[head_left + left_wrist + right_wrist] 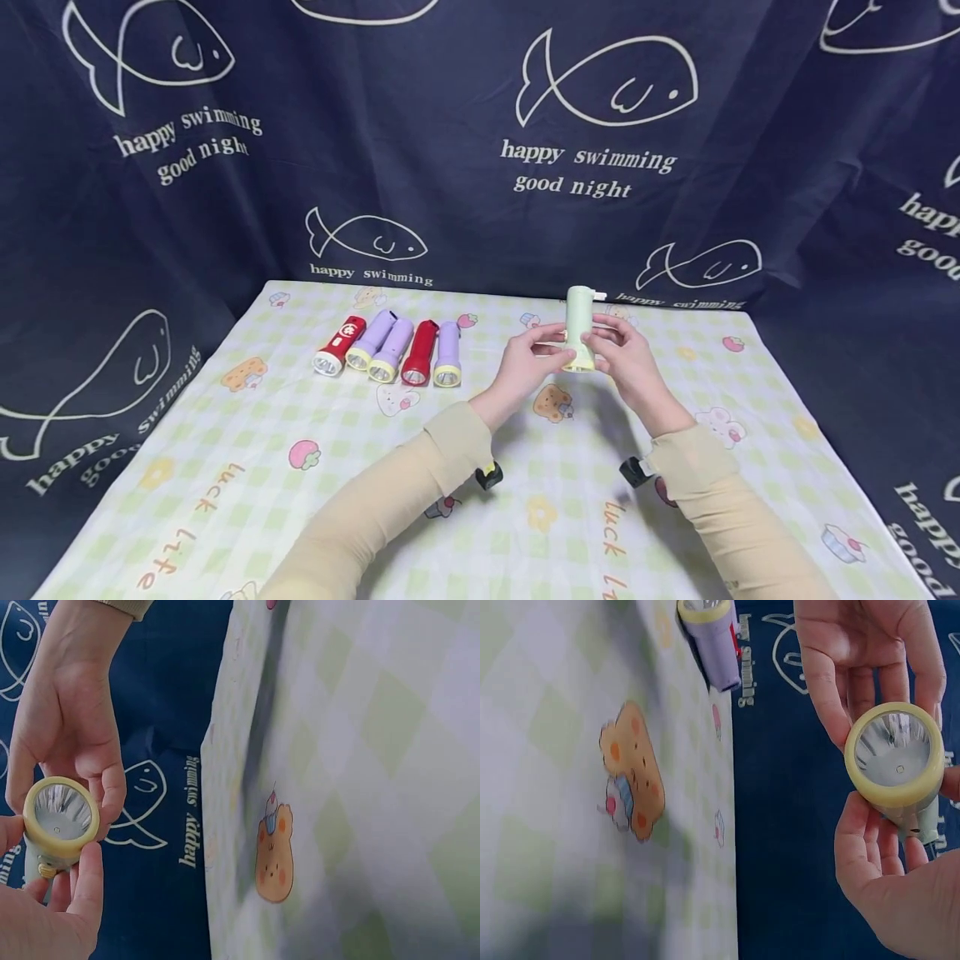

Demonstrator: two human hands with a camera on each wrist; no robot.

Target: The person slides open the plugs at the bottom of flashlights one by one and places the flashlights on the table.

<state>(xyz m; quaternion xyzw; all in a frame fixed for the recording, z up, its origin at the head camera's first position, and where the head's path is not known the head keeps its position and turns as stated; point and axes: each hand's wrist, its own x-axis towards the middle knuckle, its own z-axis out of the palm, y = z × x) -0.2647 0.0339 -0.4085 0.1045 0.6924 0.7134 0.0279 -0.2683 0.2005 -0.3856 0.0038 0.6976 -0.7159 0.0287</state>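
A pale green flashlight (579, 312) with a yellow rim is held up over the far right part of the table, its lens end lower, facing the wearer. My left hand (527, 364) grips its left side with thumb and fingers. From the other side, my right hand (624, 360) holds it too, fingers curled about the body. The reflector (64, 810) and a small yellow switch show in the left wrist view. In the right wrist view the round lens (892, 746) faces the camera. A small light-coloured piece (599, 296) juts from the tail.
Left of the hands, several flashlights lie in a row: a red one with a white rim (341, 343), purple ones (448, 346) and a red one (422, 350). A checked cloth (360, 500) covers the table. A dark blue curtain (465, 167) hangs behind.
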